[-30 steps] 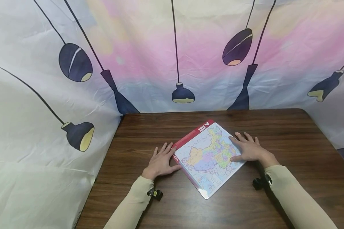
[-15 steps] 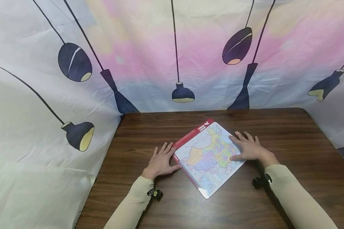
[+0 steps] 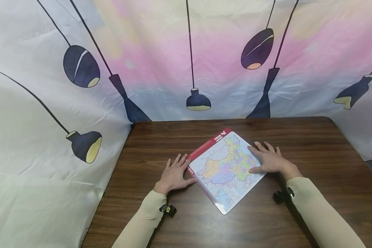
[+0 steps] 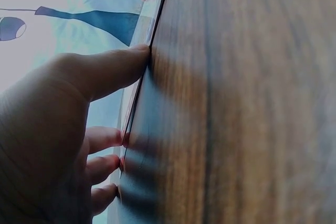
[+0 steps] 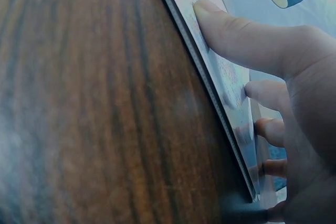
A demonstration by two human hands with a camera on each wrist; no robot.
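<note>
A dark wooden table (image 3: pixel 179 137) stands before a pastel backdrop (image 3: pixel 161 58) printed with hanging lamps. A red-edged map puzzle board (image 3: pixel 224 168) lies flat, angled, at its middle. The left hand (image 3: pixel 173 175) rests flat, fingers straight, touching the board's left edge; the right hand (image 3: pixel 268 160) lies flat, fingers spread, on its right side.

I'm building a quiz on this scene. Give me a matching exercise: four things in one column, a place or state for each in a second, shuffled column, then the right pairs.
Things:
1. left hand
2. right hand
3. map board
4. table

Places or states:
A. dark wood, bears everything else
B. lies flat and askew, red strip along one edge
C. flat on the wood, fingers at the board's red edge
D. rests with its fingers on the printed map

Pairs: 1-C, 2-D, 3-B, 4-A
</note>
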